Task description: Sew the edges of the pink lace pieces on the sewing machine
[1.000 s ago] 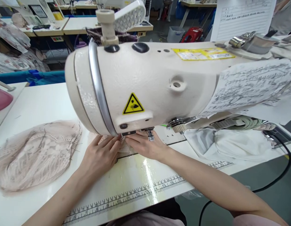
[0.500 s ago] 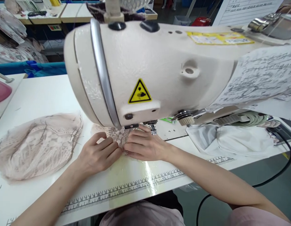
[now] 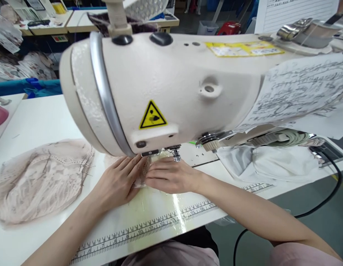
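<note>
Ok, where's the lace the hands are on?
Head view, lower half, slightly left of centre: the lace shows between the left hand and right hand, below the machine.

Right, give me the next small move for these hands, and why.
Probably ease the left hand slightly back along the lace: its fingertips reach close to the machine's underside, whose warning sign shows a hand.
</note>
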A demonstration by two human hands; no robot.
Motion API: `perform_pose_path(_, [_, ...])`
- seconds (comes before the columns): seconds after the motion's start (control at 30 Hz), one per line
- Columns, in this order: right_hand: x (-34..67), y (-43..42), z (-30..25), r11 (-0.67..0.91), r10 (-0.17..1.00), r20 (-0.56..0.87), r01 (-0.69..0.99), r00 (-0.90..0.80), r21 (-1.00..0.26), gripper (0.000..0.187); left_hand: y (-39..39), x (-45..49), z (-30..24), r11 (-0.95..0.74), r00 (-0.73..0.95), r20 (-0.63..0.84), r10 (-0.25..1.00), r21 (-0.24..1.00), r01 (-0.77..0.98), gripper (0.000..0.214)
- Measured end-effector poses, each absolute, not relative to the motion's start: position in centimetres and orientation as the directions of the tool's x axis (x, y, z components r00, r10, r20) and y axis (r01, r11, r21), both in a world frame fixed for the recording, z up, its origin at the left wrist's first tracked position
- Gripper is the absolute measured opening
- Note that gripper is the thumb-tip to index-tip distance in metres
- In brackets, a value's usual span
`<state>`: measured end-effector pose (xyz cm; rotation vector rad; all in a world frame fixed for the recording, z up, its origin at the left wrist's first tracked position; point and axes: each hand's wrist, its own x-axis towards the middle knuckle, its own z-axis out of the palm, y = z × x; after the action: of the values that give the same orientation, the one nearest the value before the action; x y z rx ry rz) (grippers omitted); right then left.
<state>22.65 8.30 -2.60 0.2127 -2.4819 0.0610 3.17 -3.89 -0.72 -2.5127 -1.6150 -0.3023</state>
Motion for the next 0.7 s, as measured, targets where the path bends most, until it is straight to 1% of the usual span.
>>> perform_pose_path(0.1, [22.5, 8.3, -2.5, 0.988, -0.131, 0.618, -0.156, -0.775, 0.014, 0.019, -3.9, 3.0, -0.9, -0.397, 0.393, 0.205, 0.896, -0.023, 0.917, 0.062])
perform_pose_path(0.27, [22.4, 8.2, -2.3, 0.988, -0.131, 0.606, -0.157, -0.785, 0.010, 0.018, -3.9, 2.7, -0.7, -0.396, 0.396, 0.208, 0.894, -0.042, 0.917, 0.060])
perform_pose_path(0.37, [22.2, 8.2, -2.2, 0.989, -0.133, 0.613, -0.148, -0.779, 0.027, 0.016, -3.9, 2.5, -0.6, -0.400, 0.397, 0.212, 0.893, -0.029, 0.916, 0.060])
perform_pose_path(0.53, [21.8, 7.9, -1.9, 0.985, -0.165, 0.680, -0.153, -0.715, 0.078, 0.013, -3.8, 2.2, -0.5, -0.392, 0.385, 0.201, 0.901, -0.002, 0.920, 0.058])
perform_pose_path(0.7, [21.5, 7.5, -2.0, 0.982, -0.182, 0.704, -0.170, -0.687, 0.087, 0.012, -3.9, 1.8, -0.5, -0.383, 0.372, 0.182, 0.910, 0.030, 0.923, 0.056])
